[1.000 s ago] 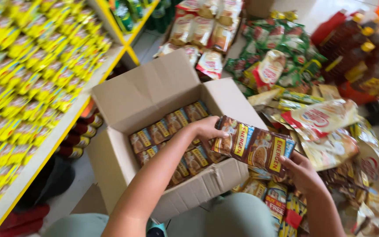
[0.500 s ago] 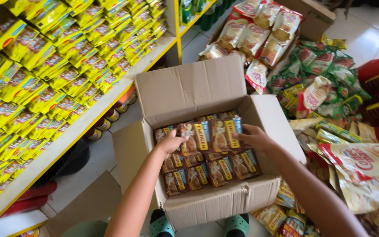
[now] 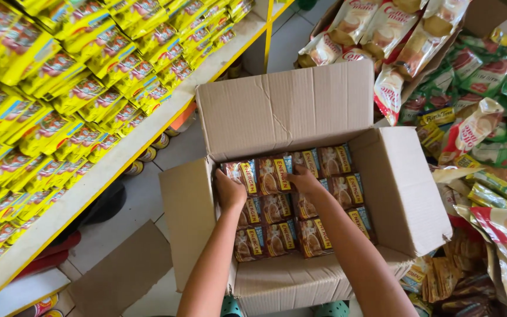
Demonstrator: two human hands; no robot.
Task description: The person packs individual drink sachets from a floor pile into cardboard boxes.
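Inside the open cardboard box (image 3: pixel 400 194), brown sachet packs (image 3: pixel 277 232) are pressed flat by the left hand (image 3: pixel 230 191) and right hand (image 3: pixel 304 179), both open-palmed; more packs lie just below the fingers.

Both hands reach into an open cardboard box (image 3: pixel 406 194) packed with brown sachet packs (image 3: pixel 324 235); the left hand (image 3: pixel 230 191) presses the packs by the box's left wall; the right hand (image 3: pixel 304 179) lies on packs near its far edge; a shelf (image 3: pixel 107 176) of yellow packets (image 3: pixel 60 88) runs along the left.
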